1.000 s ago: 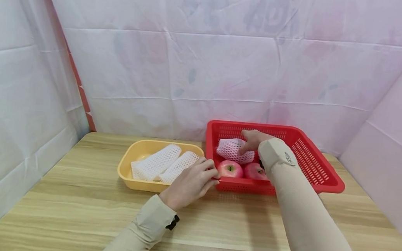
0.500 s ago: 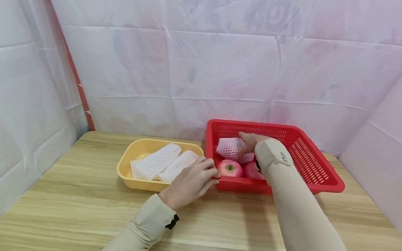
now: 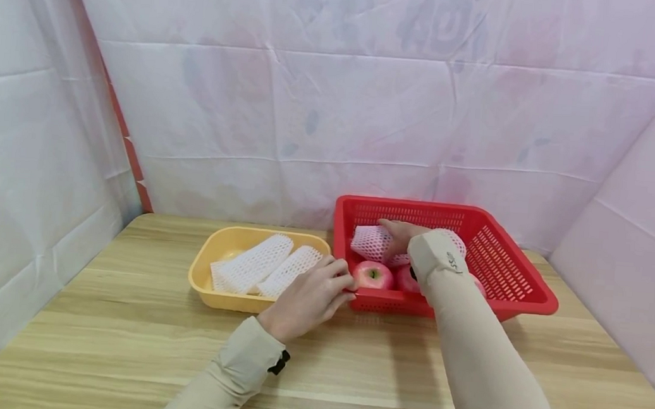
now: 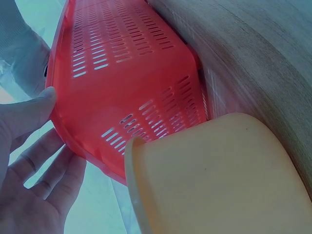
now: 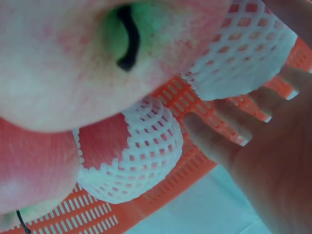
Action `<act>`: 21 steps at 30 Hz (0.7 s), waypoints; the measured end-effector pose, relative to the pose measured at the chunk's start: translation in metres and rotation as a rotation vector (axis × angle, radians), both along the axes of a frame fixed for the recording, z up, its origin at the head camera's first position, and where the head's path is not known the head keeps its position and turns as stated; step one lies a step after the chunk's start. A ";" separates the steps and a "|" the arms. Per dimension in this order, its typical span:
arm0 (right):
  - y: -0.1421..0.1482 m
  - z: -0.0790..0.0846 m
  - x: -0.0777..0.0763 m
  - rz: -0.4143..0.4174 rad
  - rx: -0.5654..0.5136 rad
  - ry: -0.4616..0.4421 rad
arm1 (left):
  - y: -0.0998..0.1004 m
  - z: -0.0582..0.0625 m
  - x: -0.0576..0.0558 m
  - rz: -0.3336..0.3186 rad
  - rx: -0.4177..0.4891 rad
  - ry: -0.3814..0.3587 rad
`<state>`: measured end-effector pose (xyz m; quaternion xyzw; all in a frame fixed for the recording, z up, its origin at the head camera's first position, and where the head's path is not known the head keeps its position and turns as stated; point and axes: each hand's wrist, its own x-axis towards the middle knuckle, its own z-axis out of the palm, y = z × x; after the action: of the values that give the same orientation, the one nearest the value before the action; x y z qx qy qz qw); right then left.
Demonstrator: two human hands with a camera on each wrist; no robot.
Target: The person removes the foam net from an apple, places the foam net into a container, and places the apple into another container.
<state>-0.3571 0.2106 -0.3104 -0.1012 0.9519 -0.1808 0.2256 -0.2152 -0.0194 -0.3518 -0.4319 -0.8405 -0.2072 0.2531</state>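
My left hand (image 3: 312, 295) is at the near left corner of the red basket (image 3: 525, 307); in the left wrist view its thumb (image 4: 41, 105) and fingers pinch the basket's rim. Inside the basket, my right hand (image 3: 402, 238) lies over an apple in a white foam net (image 3: 369, 240), touching it. The right wrist view has that netted apple (image 5: 243, 53) beside the spread, fairly straight fingers (image 5: 209, 139). A second netted apple (image 5: 141, 156) sits to its right in the basket, partly behind the right sleeve. Bare red apples (image 3: 372, 275) line the near side, partly hidden by the right arm.
A yellow tray (image 3: 202, 278) stands left of the basket, right up against it in the left wrist view. White foam net sleeves (image 3: 257, 263) lie in it. Both stand on a wooden table (image 3: 124, 342), with white cloth sheets (image 3: 254, 110) behind and at the sides.
My right hand has shifted left over the netted apple, and the second netted apple shows more behind the sleeve. My left hand has stayed at the basket's corner.
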 end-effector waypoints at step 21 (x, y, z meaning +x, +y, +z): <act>-0.003 -0.013 0.000 0.064 0.127 0.140 | 0.005 0.000 -0.001 0.001 -0.009 0.003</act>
<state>-0.3573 0.2076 -0.3230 -0.1291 0.9712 -0.1051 0.1703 -0.2157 -0.0149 -0.3513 -0.4328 -0.8414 -0.2027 0.2524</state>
